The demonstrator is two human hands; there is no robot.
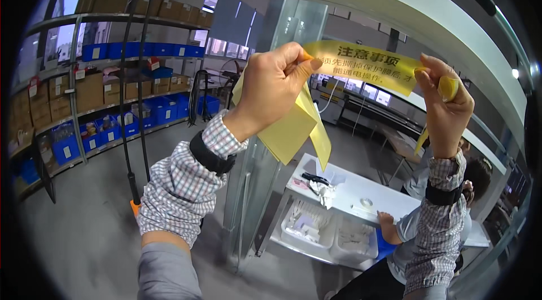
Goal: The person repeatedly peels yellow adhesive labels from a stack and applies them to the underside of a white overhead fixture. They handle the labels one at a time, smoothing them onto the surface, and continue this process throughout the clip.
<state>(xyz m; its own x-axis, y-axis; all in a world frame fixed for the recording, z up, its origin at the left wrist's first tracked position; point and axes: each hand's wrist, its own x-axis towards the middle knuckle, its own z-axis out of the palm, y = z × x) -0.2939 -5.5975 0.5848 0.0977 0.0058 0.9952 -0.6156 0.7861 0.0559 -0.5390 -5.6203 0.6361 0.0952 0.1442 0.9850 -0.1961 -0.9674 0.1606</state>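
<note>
A yellow printed label (pixel 355 63) with dark characters is stretched level between my two raised hands. My left hand (pixel 271 88) pinches its left end between thumb and finger. Below that hand hang several yellow sheets (pixel 285 133) and a narrow yellow strip (pixel 320 145); whether the left hand holds them too is hidden. My right hand (pixel 449 105) is closed on the label's right end. A small curled yellow piece (pixel 447 89) shows at the right hand's fingers, and another yellow strip end (pixel 421 141) shows beside the wrist.
A metal post (pixel 248 204) stands behind my left hand, under a white curved beam (pixel 395 3). Below is a white workbench (pixel 361 193) with white bins (pixel 307 232) beneath. A seated person (pixel 415 232) is at lower right. Shelves with blue bins (pixel 164 111) line the left.
</note>
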